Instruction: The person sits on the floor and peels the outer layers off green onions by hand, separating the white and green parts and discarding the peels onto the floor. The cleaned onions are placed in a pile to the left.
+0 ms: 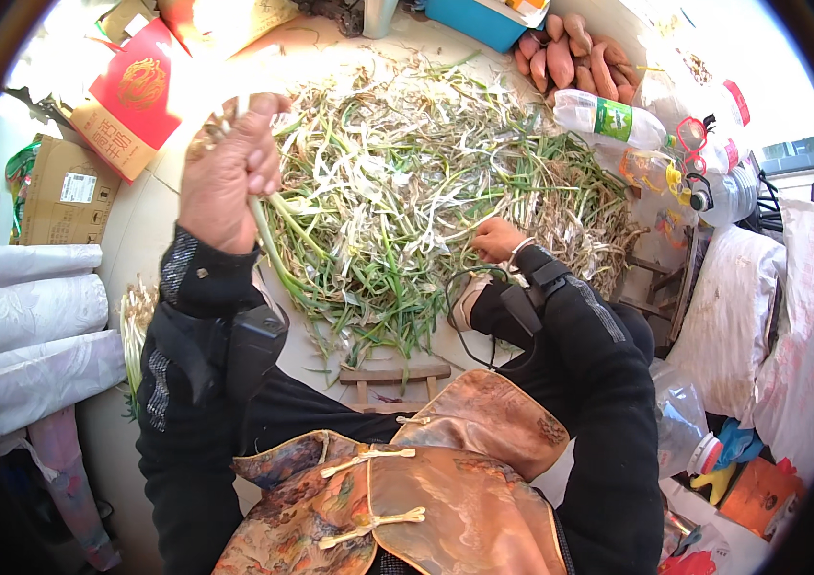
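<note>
My left hand (231, 162) is raised at the upper left and grips a green onion (261, 224). Its pale end passes up through the fingers, and its green leaves hang down over the left edge of the pile. Before me spreads a big heap of onion leaves and dry peelings (392, 201) on the tiled floor. Low over the heap's near right side is my right hand (496, 239), with its fingers curled; whether they pinch anything is hidden. A bundle of green onions (135, 334) lies on the floor to the left of my left arm.
Sweet potatoes (579, 57) sit beyond the heap, beside a blue bin (475, 21). Plastic bottles (611, 118) and white sacks (734, 316) line the right side. At left are a red gift bag (130, 97), a cardboard box (65, 194) and draped cloth (33, 309). A wooden stool (396, 375) is near my legs.
</note>
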The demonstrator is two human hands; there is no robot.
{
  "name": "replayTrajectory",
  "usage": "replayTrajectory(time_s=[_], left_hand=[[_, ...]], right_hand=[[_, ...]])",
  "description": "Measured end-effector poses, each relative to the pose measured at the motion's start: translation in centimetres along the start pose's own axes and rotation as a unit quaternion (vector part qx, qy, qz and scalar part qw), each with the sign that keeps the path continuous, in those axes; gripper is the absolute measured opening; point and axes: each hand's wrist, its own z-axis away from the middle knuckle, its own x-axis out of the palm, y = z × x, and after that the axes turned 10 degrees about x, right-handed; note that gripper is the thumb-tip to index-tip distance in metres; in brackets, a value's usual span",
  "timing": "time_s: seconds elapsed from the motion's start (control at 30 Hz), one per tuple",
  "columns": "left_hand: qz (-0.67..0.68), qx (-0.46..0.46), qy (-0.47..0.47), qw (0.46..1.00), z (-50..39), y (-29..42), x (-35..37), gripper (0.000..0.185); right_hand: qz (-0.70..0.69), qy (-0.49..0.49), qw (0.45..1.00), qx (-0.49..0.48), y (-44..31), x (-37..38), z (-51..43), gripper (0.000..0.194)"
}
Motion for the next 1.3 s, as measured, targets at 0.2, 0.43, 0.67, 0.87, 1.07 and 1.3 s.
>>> replayTrajectory(time_s=[0.2,0.43,0.67,0.87,1.07,1.3], left_hand=[[0.082,0.014,-0.004,0.997,-0.7,1.3,-0.5,0.025],[0.049,0.007,0.049,0.998,-0.2,1.7,-0.7,0.027],[-0.004,-0.009,0.099,0.995,-0.2,0.1,-1.3,0.03],[-0.052,-0.064,0.101,0.991,-0.2,-1.0,-1.9,0.032],[-0.067,-0.103,0.074,0.99,0.4,-0.1,-1.1,0.025],[-0.059,-0.114,-0.014,0.992,1.0,0.1,0.3,0.021]], right_hand=[[0.084,0.185,0.96,0.194,9.6,-3.1,-3.8,0.019],[0.058,0.34,0.918,0.195,9.9,-4.2,-8.1,0.021],[0.008,0.395,0.915,0.078,8.3,-3.9,-15.4,0.031],[-0.038,0.356,0.919,0.165,8.7,-4.7,-17.7,0.032],[0.025,0.32,0.931,0.174,3.8,-7.3,-14.2,0.02],[0.002,0.037,0.998,-0.048,-8.7,-12.8,-2.7,0.015]])
